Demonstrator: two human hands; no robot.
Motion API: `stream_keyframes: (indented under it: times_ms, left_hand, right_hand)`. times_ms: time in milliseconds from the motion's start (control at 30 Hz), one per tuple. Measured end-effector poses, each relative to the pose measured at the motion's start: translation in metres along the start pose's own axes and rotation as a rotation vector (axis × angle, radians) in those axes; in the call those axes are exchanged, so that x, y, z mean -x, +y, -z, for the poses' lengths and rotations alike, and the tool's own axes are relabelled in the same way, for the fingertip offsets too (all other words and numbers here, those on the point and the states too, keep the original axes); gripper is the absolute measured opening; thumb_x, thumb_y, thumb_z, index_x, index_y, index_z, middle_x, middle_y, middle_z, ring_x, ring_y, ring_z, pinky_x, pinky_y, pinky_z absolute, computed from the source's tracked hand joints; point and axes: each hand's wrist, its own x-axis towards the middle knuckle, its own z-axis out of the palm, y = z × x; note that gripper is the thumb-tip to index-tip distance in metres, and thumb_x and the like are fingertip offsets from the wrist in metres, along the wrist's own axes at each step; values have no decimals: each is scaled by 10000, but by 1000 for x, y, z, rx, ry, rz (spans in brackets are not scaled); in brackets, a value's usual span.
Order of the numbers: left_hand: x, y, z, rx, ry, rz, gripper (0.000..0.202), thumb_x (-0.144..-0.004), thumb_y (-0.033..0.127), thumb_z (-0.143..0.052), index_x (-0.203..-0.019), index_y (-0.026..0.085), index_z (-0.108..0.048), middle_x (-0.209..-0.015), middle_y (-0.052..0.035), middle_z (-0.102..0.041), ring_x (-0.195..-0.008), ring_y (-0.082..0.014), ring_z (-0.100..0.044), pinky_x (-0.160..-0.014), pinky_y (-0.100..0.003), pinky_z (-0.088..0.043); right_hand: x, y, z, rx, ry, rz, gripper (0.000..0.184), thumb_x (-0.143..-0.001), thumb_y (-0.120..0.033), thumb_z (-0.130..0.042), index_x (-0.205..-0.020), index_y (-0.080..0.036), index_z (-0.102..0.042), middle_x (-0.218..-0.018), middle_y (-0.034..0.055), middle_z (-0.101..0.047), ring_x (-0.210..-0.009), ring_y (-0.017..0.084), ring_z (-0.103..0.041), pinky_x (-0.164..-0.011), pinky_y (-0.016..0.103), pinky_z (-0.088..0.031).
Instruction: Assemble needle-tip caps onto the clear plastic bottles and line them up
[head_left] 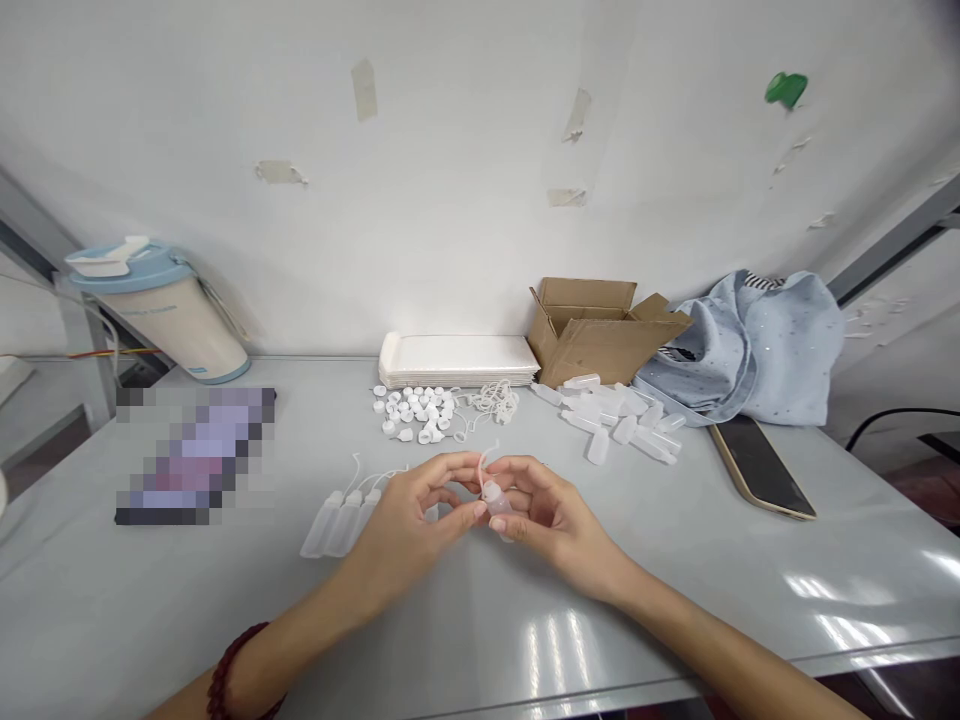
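Both my hands meet over the middle of the grey table [675,590]. My right hand [551,515] grips a small clear plastic bottle [496,503], fingers wrapped round its body. My left hand [416,520] pinches at the bottle's top, where a thin white string loop [487,455] sticks up. To the left of my left hand lie a few finished bottles with strings [337,520], side by side. Behind my hands sit a pile of small white caps [416,410], a tangle of white strings [495,400] and a heap of bare clear bottles [622,415].
An open cardboard box [596,330] and a stack of white flat sheets [457,360] stand at the back by the wall. A light blue cloth [757,345] and a dark phone [761,465] lie right. A large blue-lidded cup [161,310] stands at the far left.
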Motion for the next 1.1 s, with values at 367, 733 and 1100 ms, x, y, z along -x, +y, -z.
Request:
stream_keyframes:
  times_ms: [367,733,1100]
  left_hand:
    - [3,-16,-7,-603,231,-725,334,-869,152,-558,-1194,155,-482,-1119,-112,-599,-1057,-228,-543,-878,-383,-501]
    - [2,-20,-12,-856,113,-856,419,-854,146,-589,-1243,71,-452,-1173,-158,-587,-1138,-302,-491,-913,-445,-488]
    - [-1,-14,4,-716,-100,-636,341,-784,177,-648,-1102,136,-530,-1080,-98,-598,-1064,-266,-469,-889,-410,-470]
  right_hand:
    - [-4,-3,3,15,159,-36,325,-739,-340,-730,-966,-198,-547,-887,12,-616,-794,152,-647,-716,285,-476]
    - [-4,-2,3,53,126,-68,313,-739,-376,-730,-868,-188,-516,-807,19,-675,-792,166,-649,-702,294,-478]
    - [-6,2,6,234,121,-101,312,-828,-460,-606,-878,-152,-596,-794,37,-642,-691,143,-614,-665,286,-506]
